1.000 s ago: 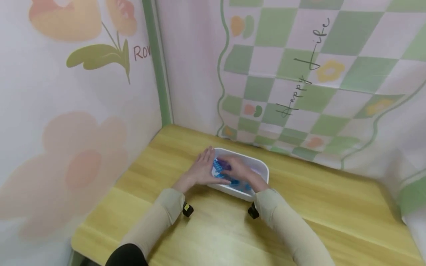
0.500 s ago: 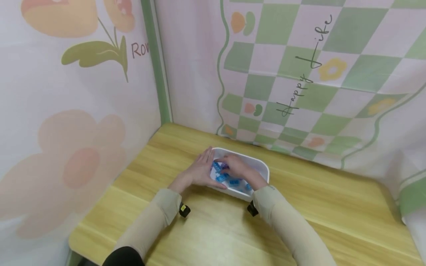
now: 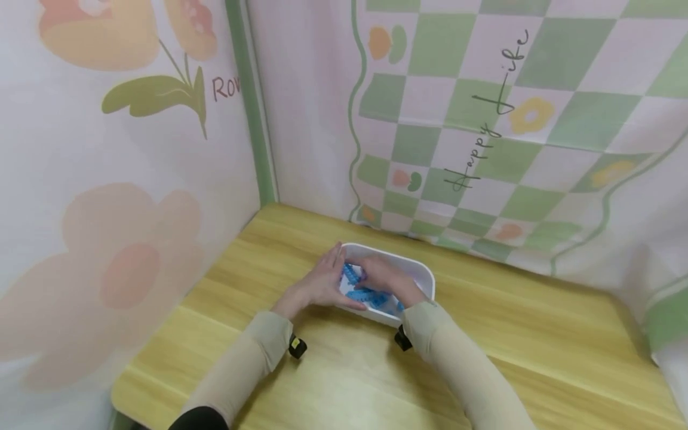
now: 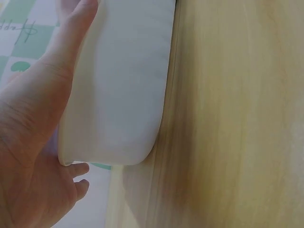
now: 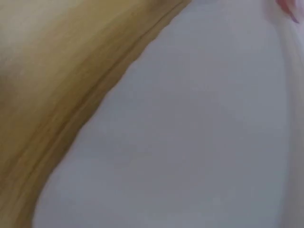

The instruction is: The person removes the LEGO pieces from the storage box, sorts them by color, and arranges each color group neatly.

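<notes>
A white plastic bin (image 3: 427, 276) stands on the wooden table, with several blue toy building bricks (image 3: 368, 297) inside. My left hand (image 3: 322, 285) holds the bin's left end, thumb along the front rim and fingers along the end wall. In the left wrist view, two of its fingertips show past the corner of the bin (image 4: 123, 80). My right hand (image 3: 384, 278) reaches down into the bin among the bricks, its fingers bent. A bit of purple shows by its fingertips, but I cannot tell whether they grip it. The right wrist view is mostly filled by the bin's outer wall (image 5: 190, 123).
The wooden table (image 3: 516, 334) runs out to the right and toward me. A flower-printed curtain (image 3: 161, 155) stands on the left, and a green-checked one (image 3: 457, 143) hangs behind the bin. Small black cameras (image 3: 297, 346) sit at both wrists.
My right hand shifts about inside the bin and the blue bricks under it change places. Less purple shows by its fingers than a second ago. My left hand stays on the bin's left end.
</notes>
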A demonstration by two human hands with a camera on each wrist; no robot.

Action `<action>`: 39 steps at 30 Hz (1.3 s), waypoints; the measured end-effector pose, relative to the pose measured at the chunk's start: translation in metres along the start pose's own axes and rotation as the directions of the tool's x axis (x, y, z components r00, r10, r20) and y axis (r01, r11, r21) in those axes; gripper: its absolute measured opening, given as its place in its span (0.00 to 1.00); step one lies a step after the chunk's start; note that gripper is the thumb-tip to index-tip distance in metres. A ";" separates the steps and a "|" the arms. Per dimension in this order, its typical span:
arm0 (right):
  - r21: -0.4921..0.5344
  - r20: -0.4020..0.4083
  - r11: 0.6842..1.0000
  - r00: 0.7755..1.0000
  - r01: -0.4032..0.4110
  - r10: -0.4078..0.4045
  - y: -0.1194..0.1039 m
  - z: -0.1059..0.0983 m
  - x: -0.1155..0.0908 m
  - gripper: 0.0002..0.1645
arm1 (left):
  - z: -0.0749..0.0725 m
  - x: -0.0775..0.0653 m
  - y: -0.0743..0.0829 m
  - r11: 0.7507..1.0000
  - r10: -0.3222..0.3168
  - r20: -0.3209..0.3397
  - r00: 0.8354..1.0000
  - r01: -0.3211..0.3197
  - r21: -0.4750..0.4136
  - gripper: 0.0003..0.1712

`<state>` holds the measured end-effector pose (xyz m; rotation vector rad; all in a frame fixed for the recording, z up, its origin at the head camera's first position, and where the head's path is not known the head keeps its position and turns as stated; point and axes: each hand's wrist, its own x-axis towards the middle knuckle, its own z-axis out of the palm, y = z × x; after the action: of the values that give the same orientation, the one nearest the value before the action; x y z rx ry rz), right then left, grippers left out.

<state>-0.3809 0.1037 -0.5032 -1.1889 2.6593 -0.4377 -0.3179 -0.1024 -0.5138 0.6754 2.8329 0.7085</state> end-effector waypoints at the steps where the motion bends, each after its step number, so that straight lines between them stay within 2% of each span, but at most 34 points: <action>1: -0.005 -0.004 1.000 1.000 -0.009 0.009 0.000 0.001 -0.002 0.45 | 0.002 0.000 0.001 1.000 0.000 0.002 1.000 0.000 -0.011 0.88; 6: 0.025 -0.083 0.997 0.994 -0.069 0.071 0.003 0.001 -0.014 0.40 | 0.004 0.001 0.003 1.000 -0.001 -0.022 1.000 0.001 -0.018 0.88; 12: 0.133 -0.167 0.982 0.973 -0.135 0.157 0.006 -0.003 -0.038 0.40 | 0.002 -0.001 0.002 0.999 -0.014 -0.019 1.000 0.013 -0.040 0.88; 21: 0.175 -0.269 0.982 0.955 -0.076 0.122 0.012 -0.004 -0.065 0.40 | 0.001 -0.002 0.004 0.996 -0.051 -0.015 0.999 0.050 -0.070 0.88; 23: 0.138 -0.309 0.990 0.947 -0.041 0.082 0.021 0.002 -0.069 0.40 | 0.003 -0.002 0.005 0.996 -0.052 -0.011 0.999 0.051 -0.073 0.88; 25: 0.105 -0.344 0.994 0.937 -0.031 0.066 0.021 0.002 -0.076 0.41 | 0.003 -0.003 0.007 0.996 -0.053 -0.008 0.999 0.052 -0.077 0.88; 28: 0.080 -0.381 0.997 0.923 -0.025 0.054 0.014 -0.004 -0.088 0.42 | 0.004 -0.003 0.008 0.994 -0.054 -0.008 0.998 0.053 -0.091 0.88; 33: 0.165 -0.389 0.985 0.916 -0.040 0.102 -0.009 -0.019 -0.112 0.41 | 0.004 -0.004 0.008 0.993 -0.057 -0.010 0.998 0.056 -0.102 0.87; 39: 0.241 -0.405 0.969 0.901 -0.058 0.154 -0.021 -0.022 -0.142 0.42 | 0.005 -0.003 0.007 0.993 -0.058 -0.010 0.998 0.057 -0.100 0.87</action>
<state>-0.2798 0.2010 -0.4675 -0.9612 2.9025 -1.0523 -0.3114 -0.0957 -0.5148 0.5729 2.7944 0.8409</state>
